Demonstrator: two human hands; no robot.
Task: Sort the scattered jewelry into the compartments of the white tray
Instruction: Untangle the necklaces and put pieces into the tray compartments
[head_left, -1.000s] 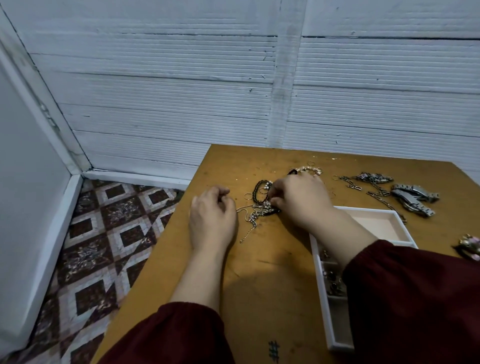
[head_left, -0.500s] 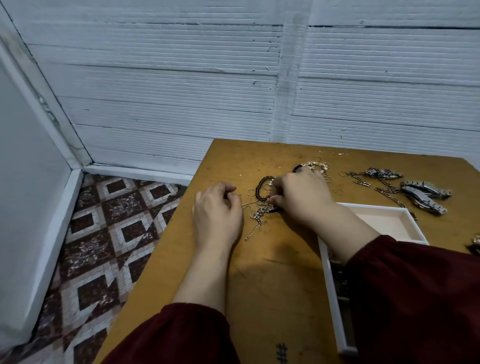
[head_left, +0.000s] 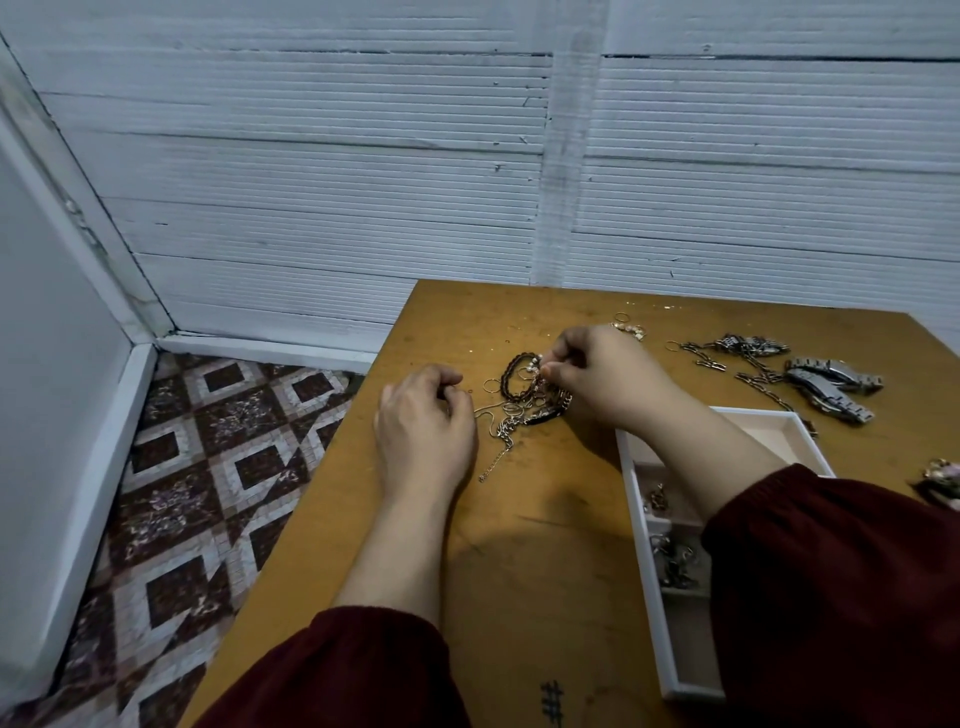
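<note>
The wooden table drops off along a slanted left edge just beside your left hand, with floor tiles below at 9 o'clock, and bare wood lies open between your forearms toward 6 o'clock. One tangle of jewelry sits mid-table between your two hands. In it, one dark beaded bracelet lies as an oval at 11 o'clock, and one thin chain trails out, its long axis pointing to 7 o'clock. Your right hand, at 2 o'clock of the tangle, pinches a piece at its top between thumb and fingers. Your left hand, at 9 o'clock, is curled at the tangle's edge; whether it grips anything cannot be told. One white tray lies at 4 o'clock under your right forearm, long axis 12 to 6, with small metal pieces in two compartments. Two silver watches lie at 2 o'clock, past loose chains
</note>
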